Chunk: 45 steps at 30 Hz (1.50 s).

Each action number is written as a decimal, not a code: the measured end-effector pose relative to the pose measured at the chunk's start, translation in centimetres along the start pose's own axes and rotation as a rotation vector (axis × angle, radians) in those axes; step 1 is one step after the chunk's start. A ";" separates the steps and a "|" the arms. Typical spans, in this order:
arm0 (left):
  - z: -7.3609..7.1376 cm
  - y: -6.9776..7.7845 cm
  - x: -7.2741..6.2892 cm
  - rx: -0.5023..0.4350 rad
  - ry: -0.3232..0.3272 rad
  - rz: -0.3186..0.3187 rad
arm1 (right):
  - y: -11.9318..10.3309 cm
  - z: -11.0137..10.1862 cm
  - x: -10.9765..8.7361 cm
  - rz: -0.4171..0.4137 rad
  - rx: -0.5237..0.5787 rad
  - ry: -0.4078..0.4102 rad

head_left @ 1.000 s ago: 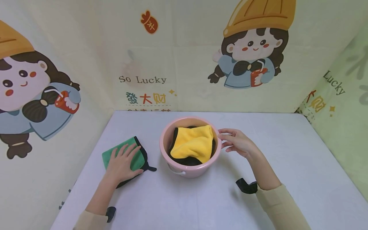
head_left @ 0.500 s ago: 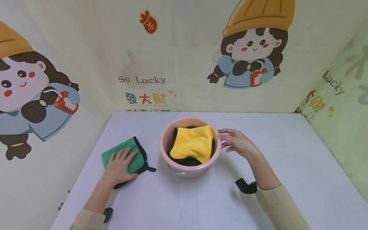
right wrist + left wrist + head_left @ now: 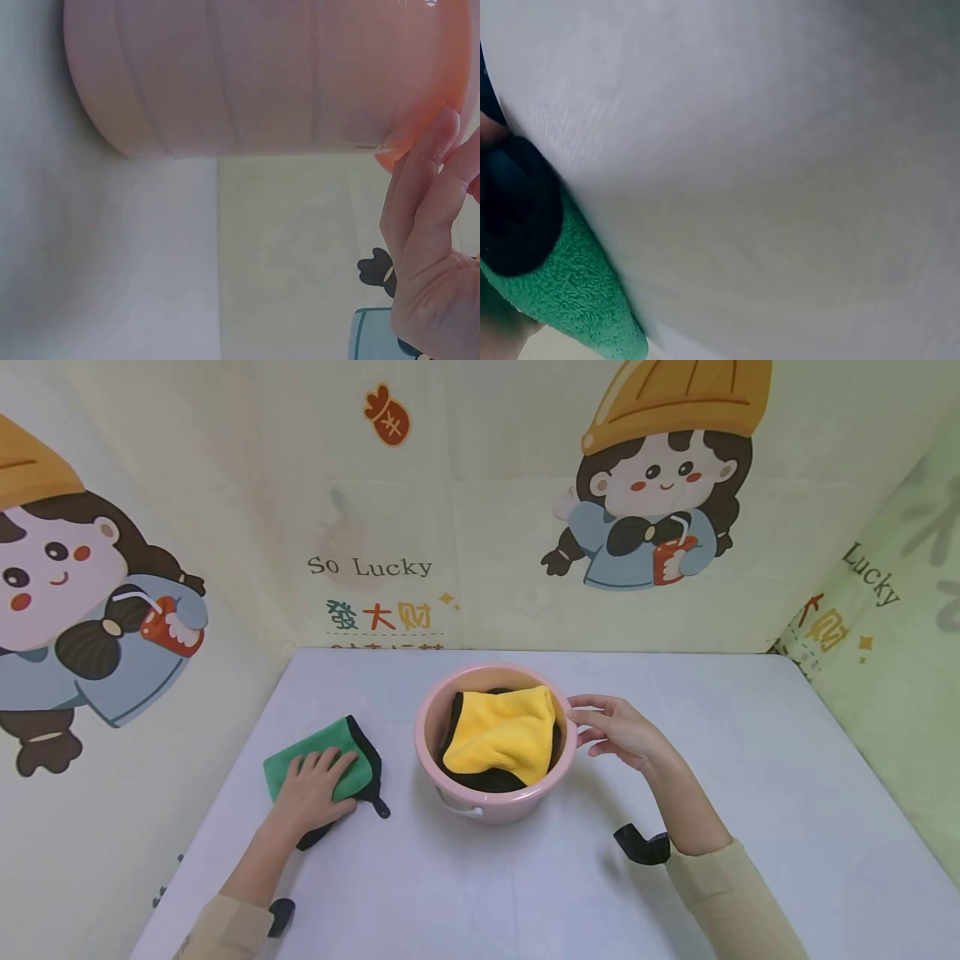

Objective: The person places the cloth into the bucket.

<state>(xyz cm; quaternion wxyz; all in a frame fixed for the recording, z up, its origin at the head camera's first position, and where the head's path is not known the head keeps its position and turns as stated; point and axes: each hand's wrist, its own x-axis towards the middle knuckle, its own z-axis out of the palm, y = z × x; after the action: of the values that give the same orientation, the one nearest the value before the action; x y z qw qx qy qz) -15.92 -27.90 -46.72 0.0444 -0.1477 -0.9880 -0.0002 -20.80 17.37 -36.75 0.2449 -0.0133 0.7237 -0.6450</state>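
The left hand [image 3: 311, 789] lies on the green cloth [image 3: 318, 758], fingers now curling and bunching it; the cloth's black-edged near corner [image 3: 378, 806] has drawn in closer to the hand than a moment ago. The right hand [image 3: 618, 731] has not moved, its relaxed fingers touching the right rim of the pink bucket [image 3: 495, 806]. The bucket stands mid-tabletop [image 3: 712, 735], just right of the green cloth, with a yellow cloth [image 3: 506, 731] over dark fabric inside. Cartoon-printed walls [image 3: 465, 510] stand behind.
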 end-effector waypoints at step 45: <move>-8.8 4.7 4.6 0.096 0.671 0.079 | 0.0 0.1 0.0 0.004 0.030 -0.001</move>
<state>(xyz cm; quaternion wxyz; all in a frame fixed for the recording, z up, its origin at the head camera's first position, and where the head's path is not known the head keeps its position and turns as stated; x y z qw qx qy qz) -18.15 -22.22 -37.62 0.3736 -0.1753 -0.9109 -0.0007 -20.76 17.31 -36.72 0.2468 -0.0087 0.7137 -0.6554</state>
